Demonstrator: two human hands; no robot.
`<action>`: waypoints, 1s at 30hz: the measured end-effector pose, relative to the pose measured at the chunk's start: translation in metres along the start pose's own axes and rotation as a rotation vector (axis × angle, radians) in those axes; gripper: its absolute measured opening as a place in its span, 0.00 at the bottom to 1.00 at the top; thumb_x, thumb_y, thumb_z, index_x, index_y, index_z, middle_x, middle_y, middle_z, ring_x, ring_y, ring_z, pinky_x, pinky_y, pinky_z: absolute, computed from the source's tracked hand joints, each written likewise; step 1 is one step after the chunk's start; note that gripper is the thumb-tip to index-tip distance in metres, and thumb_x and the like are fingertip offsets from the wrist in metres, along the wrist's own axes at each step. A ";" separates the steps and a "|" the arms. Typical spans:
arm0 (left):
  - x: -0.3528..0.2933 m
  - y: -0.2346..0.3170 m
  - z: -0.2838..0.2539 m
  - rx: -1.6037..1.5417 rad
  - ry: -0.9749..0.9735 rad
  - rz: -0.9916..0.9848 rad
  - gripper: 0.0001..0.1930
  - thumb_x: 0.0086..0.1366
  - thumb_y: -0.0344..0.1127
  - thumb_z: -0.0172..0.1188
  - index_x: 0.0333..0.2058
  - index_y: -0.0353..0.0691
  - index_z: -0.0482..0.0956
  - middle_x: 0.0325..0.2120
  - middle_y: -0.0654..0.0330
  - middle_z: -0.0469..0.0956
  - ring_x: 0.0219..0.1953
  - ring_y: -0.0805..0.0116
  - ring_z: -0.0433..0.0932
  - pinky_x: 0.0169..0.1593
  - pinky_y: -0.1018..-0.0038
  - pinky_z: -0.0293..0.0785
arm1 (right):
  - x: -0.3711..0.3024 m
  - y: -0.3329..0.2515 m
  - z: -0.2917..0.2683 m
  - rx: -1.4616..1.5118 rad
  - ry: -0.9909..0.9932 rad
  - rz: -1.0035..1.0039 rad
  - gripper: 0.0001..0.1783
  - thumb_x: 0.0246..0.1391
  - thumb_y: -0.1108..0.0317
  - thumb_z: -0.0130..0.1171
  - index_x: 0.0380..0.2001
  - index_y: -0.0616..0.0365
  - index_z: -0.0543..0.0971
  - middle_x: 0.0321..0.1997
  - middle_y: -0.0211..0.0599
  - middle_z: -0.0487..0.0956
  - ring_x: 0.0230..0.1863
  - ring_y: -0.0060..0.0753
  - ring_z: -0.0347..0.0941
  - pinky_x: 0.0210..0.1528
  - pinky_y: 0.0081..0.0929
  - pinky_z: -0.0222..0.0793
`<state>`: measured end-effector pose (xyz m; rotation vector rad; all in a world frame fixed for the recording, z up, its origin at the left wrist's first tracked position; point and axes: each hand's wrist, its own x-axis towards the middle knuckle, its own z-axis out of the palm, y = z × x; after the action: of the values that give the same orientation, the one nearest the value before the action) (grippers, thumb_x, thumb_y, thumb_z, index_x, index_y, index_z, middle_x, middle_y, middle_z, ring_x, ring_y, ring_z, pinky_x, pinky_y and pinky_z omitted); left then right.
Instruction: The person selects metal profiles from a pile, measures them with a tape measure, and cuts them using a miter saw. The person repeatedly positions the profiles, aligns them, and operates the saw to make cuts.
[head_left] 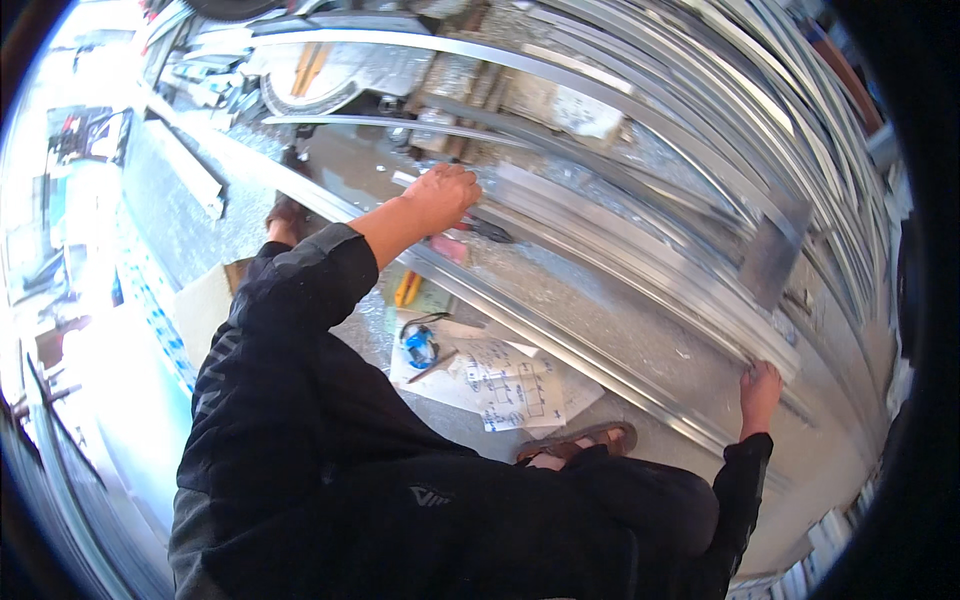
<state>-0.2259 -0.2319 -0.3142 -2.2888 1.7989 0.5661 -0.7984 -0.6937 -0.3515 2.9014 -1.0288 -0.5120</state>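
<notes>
A long silvery aluminium profile point(640, 278), blurred by motion, stretches slantwise between my hands. At its upper left end my left hand point(443, 197) is closed around it, knuckles up. My right hand point(760, 398), lower and to the right, has its fingers closed on the other end. Nearer to me, a second long profile point(540, 318) runs roughly parallel and passes beneath my left forearm. Just below my left hand lies a tool with black and red handles point(485, 231). How the held profile's underside looks is hidden.
Close by on the floor are a blue tape measure point(419, 346), a brown pencil point(433, 367), sketched paper point(515, 385) and a yellow-handled tool point(407, 289). Many long metal profiles point(800, 130) are stacked at the upper right. A cardboard box point(205, 310) stands left.
</notes>
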 end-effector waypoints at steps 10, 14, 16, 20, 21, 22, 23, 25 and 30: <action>-0.211 0.028 -0.200 -0.745 -0.333 0.249 0.14 0.69 0.43 0.61 0.42 0.36 0.78 0.38 0.52 0.80 0.46 0.52 0.80 0.51 0.59 0.76 | 0.054 -0.182 -0.122 0.226 -0.495 -0.166 0.20 0.53 0.63 0.66 0.49 0.57 0.84 0.45 0.48 0.85 0.49 0.52 0.80 0.54 0.45 0.74; -0.233 -0.028 -0.233 -0.643 -0.227 0.236 0.12 0.68 0.41 0.59 0.34 0.37 0.82 0.32 0.56 0.81 0.41 0.58 0.80 0.46 0.63 0.75 | 0.081 -0.324 -0.194 0.306 -0.606 -0.340 0.15 0.52 0.59 0.66 0.36 0.59 0.86 0.33 0.51 0.84 0.38 0.55 0.82 0.43 0.46 0.76; -0.241 -0.057 -0.239 -0.595 -0.243 0.284 0.10 0.65 0.38 0.59 0.32 0.37 0.82 0.31 0.58 0.81 0.40 0.59 0.79 0.45 0.65 0.74 | 0.088 -0.395 -0.221 0.359 -0.679 -0.386 0.13 0.52 0.60 0.65 0.31 0.60 0.85 0.32 0.52 0.83 0.36 0.56 0.81 0.40 0.47 0.75; -0.251 -0.120 -0.241 -0.556 -0.291 0.387 0.09 0.62 0.36 0.59 0.29 0.38 0.82 0.30 0.59 0.80 0.41 0.59 0.79 0.44 0.66 0.74 | 0.091 -0.508 -0.246 0.587 -0.617 -0.456 0.12 0.53 0.62 0.64 0.25 0.61 0.81 0.30 0.53 0.81 0.34 0.59 0.79 0.36 0.48 0.73; -0.252 -0.135 -0.241 -0.511 -0.339 0.410 0.08 0.61 0.36 0.59 0.29 0.38 0.82 0.29 0.59 0.80 0.41 0.58 0.79 0.44 0.66 0.74 | 0.092 -0.530 -0.247 0.656 -0.556 -0.478 0.10 0.52 0.64 0.64 0.26 0.61 0.80 0.28 0.53 0.80 0.33 0.59 0.78 0.36 0.47 0.73; -0.252 -0.149 -0.242 -0.513 -0.349 0.422 0.08 0.62 0.36 0.59 0.29 0.38 0.83 0.29 0.59 0.80 0.42 0.58 0.79 0.44 0.66 0.74 | 0.093 -0.547 -0.248 0.699 -0.533 -0.457 0.10 0.52 0.65 0.64 0.26 0.61 0.79 0.29 0.53 0.80 0.33 0.59 0.78 0.36 0.46 0.73; -0.252 -0.164 -0.242 -0.506 -0.375 0.446 0.09 0.62 0.35 0.58 0.29 0.38 0.83 0.29 0.59 0.80 0.42 0.58 0.79 0.44 0.65 0.74 | 0.095 -0.563 -0.247 0.741 -0.506 -0.431 0.09 0.53 0.66 0.63 0.27 0.61 0.79 0.29 0.53 0.80 0.33 0.59 0.78 0.36 0.46 0.73; -0.247 -0.193 -0.242 -0.503 -0.402 0.508 0.09 0.62 0.35 0.58 0.29 0.38 0.83 0.30 0.58 0.80 0.42 0.57 0.80 0.44 0.65 0.75 | 0.096 -0.591 -0.245 0.815 -0.460 -0.378 0.08 0.53 0.67 0.63 0.28 0.61 0.79 0.30 0.53 0.80 0.33 0.60 0.78 0.36 0.46 0.73; -0.241 -0.249 -0.245 -0.450 -0.402 0.644 0.09 0.61 0.35 0.59 0.27 0.38 0.84 0.32 0.56 0.82 0.44 0.56 0.80 0.44 0.63 0.76 | 0.094 -0.640 -0.255 0.882 -0.360 -0.270 0.05 0.53 0.70 0.60 0.29 0.61 0.77 0.31 0.52 0.79 0.34 0.61 0.77 0.36 0.46 0.73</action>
<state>0.0118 -0.0418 -0.0183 -1.5664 2.3295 1.5379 -0.2607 -0.2735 -0.2202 3.8728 -1.1147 -0.7709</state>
